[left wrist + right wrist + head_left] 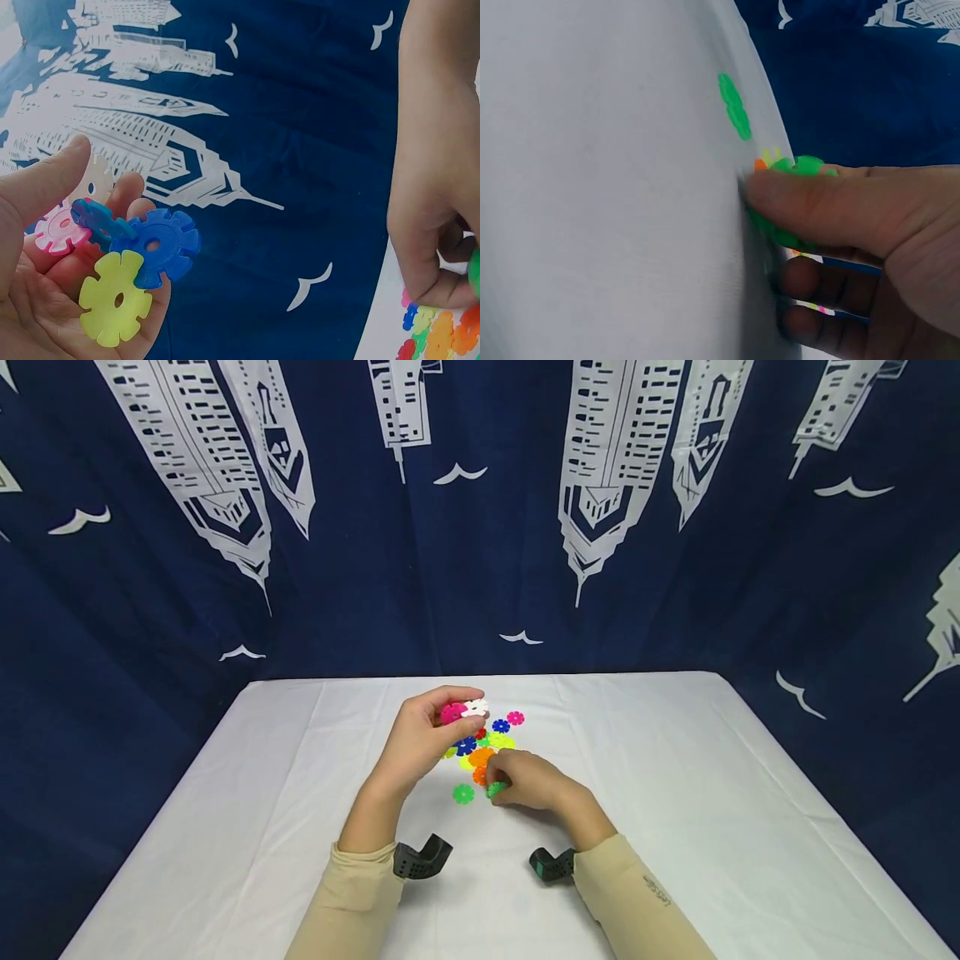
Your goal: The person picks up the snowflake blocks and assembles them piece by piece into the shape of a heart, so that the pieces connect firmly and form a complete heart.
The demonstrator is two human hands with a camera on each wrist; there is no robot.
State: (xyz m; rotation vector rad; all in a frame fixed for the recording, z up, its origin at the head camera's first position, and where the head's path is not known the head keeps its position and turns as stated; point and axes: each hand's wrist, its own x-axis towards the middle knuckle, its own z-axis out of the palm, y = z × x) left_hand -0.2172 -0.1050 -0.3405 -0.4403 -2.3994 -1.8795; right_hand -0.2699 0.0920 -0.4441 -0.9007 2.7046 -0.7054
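My left hand (420,735), raised over the table, holds a joined cluster of slotted plastic flower discs between thumb and fingers. In it are a pink disc (452,713), a white disc (476,708), blue discs (156,246) and a yellow disc (115,298). Low at the near side of the loose discs, my right hand (534,781) pinches a green disc (784,234) between thumb and forefinger. Its other fingers are curled in. A second green disc (463,793) lies on the table just left of the right fingertips.
Between and beyond the hands lie loose discs, among them an orange disc (482,758), a yellow disc (501,741), a blue disc (501,726) and a pink disc (515,717). A white cloth covers the table (675,827). Behind it hangs a dark blue printed curtain (465,568).
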